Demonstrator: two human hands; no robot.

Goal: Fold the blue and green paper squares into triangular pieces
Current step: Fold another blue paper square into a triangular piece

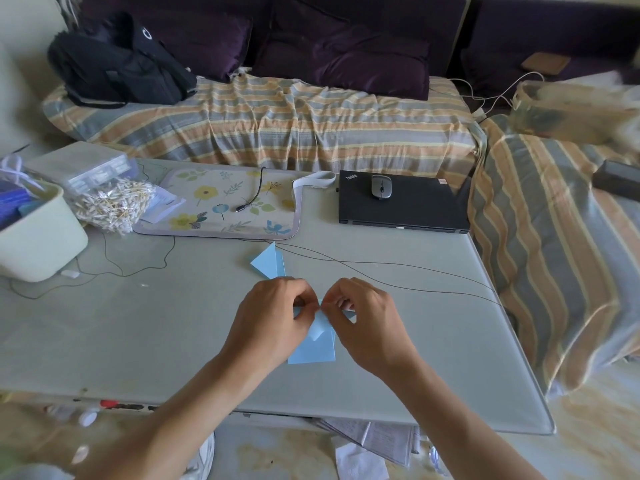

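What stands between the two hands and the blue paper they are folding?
Nothing visible does. The left hand and the right hand both already pinch the blue paper at its top, directly, above the table.

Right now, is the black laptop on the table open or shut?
Shut. The laptop lies flat on the table with its lid down, and a grey mouse rests on top of the lid.

The blue paper [313, 351] looks matt and smooth on the glossy, glass-like table [138, 334]. The closed laptop [403, 206] has a matt black shell (plastic, seemingly). Upper frame: a striped cloth cover [277, 123], wrinkled.
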